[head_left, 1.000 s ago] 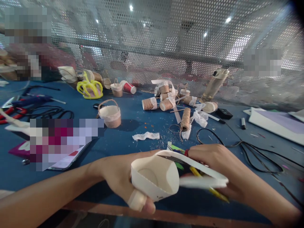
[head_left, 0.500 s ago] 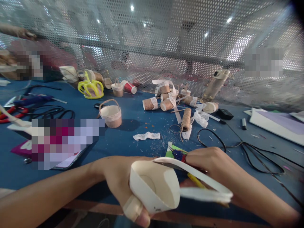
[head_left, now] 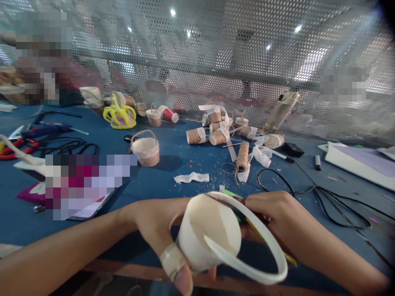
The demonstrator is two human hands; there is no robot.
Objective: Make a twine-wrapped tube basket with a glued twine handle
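A white paper cup (head_left: 193,242) is tilted in front of me with its mouth toward me. My left hand (head_left: 159,234) is wrapped round the cup's left side, with a beige bandage on the thumb. A white strip (head_left: 279,253) loops from the far rim out to the right and back to the near rim like a basket handle. My right hand (head_left: 274,207), closed, is just right of the cup, behind the loop. It grips a tool with a yellow part (head_left: 259,232); the cup and fingers hide most of it, so its kind is unclear.
Lace scraps (head_left: 191,177), a twine spool (head_left: 242,156) and a small basket (head_left: 146,152) lie ahead. Several twine-wrapped cups (head_left: 219,135) are piled behind. Left are red-handled scissors (head_left: 32,148); right, a black cable (head_left: 327,205) and paper sheets (head_left: 354,162). A perforated metal screen (head_left: 197,61) stands behind.
The cup has turned and shifted slightly up and right in my left hand. The strip's free-looking end has swung down to the near rim. The tool's tip is now hidden behind the cup.
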